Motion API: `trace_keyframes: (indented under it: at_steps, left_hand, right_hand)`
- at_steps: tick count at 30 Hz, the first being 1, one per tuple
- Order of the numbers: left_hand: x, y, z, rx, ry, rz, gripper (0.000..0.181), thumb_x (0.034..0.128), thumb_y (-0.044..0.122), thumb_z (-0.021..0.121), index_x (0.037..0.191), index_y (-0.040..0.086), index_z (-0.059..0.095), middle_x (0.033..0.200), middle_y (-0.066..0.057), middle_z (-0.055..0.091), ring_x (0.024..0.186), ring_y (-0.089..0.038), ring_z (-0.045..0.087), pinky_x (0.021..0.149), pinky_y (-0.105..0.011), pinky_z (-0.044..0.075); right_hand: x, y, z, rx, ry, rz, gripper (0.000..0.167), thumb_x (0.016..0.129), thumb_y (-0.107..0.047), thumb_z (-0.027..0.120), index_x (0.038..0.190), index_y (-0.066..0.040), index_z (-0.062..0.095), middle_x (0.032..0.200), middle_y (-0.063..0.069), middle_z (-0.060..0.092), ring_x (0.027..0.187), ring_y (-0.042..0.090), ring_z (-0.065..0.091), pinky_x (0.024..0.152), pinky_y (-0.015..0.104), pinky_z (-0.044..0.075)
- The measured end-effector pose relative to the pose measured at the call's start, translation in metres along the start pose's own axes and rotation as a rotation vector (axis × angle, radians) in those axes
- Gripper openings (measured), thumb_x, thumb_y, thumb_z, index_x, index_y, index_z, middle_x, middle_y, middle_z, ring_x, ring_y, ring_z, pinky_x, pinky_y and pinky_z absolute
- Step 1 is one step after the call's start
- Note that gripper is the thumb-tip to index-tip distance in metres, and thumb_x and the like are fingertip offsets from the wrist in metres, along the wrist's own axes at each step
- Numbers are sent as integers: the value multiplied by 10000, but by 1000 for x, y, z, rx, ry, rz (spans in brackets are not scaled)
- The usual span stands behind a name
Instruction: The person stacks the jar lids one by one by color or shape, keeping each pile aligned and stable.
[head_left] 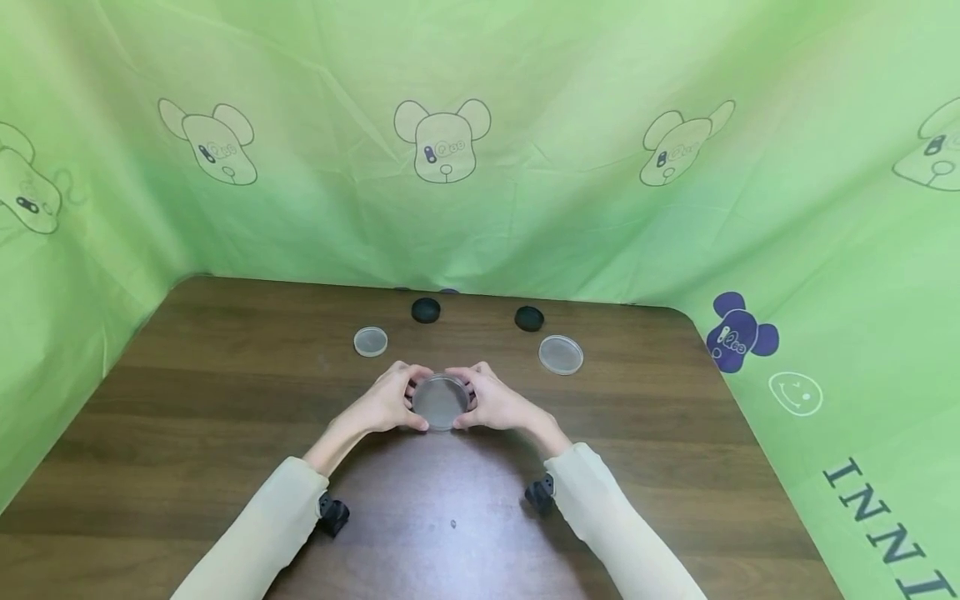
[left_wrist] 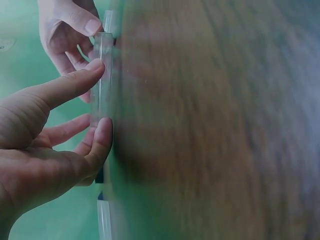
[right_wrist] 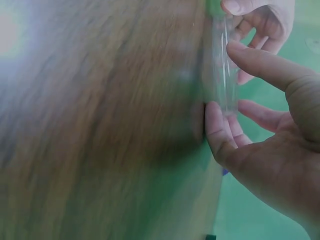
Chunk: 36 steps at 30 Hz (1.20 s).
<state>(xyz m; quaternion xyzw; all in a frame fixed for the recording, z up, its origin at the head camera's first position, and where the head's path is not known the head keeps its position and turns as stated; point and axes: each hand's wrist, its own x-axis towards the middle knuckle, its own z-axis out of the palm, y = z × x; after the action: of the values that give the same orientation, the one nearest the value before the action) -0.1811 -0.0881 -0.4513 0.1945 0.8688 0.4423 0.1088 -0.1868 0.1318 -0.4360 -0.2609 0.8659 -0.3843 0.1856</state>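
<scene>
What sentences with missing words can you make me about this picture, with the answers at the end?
The left hand and the right hand hold a clear round dish, so ____ hands touch it.
Behind the table, the hanging cloth is mostly the colour ____.
The left small disc and the right small disc are both the colour ____.

Missing words: two; green; black.

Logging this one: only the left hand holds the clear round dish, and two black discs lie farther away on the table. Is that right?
Not quite. The head view shows the right hand holding the clear round dish too, opposite the left hand. The rest stands.
</scene>
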Motion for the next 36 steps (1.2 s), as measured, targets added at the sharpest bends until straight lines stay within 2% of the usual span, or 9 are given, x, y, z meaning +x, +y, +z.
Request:
trace_keyframes:
  at_steps: [9,16,23,28,36]
  left_hand:
    - [-8,-10,-14,13,-13,41,723,626,-13,880,1259,-56,533,1071,-191,468,866,-236,568,711,-244,529]
    - [-16,-18,-24,9,-30,69,702,639,-25,863,1252,-74,524,1049,-200,476,864,-237,561,711,-241,534]
    - [-24,-29,-35,9,-31,79,709,656,-25,857,1276,-65,514,1093,-205,478,858,-228,579,724,-262,539]
    - [-27,-37,-42,-5,-37,101,705,678,-31,845,1294,-62,504,1114,-212,470,899,-248,570,747,-286,542]
    - [-29,-42,-45,-14,-27,104,713,678,-53,836,1303,-72,493,1137,-216,464,949,-287,559,765,-296,542]
  right_hand:
    - [12,-7,11,-66,23,9,790,747,-65,818,1422,-3,413,1124,169,382,896,211,561,785,256,485]
    - [18,-21,18,-142,32,0,769,722,-88,835,1385,9,457,1091,158,432,993,241,438,804,326,441]
    - [28,-28,27,-148,42,4,766,721,-98,839,1383,-1,466,1084,152,444,988,243,441,806,335,433]
    - [34,-33,34,-167,62,37,767,719,-99,843,1384,-19,470,1063,128,430,979,239,418,840,370,420]
    - [38,-40,37,-180,64,66,772,720,-124,846,1389,-34,471,1095,129,420,1017,275,410,880,408,419]
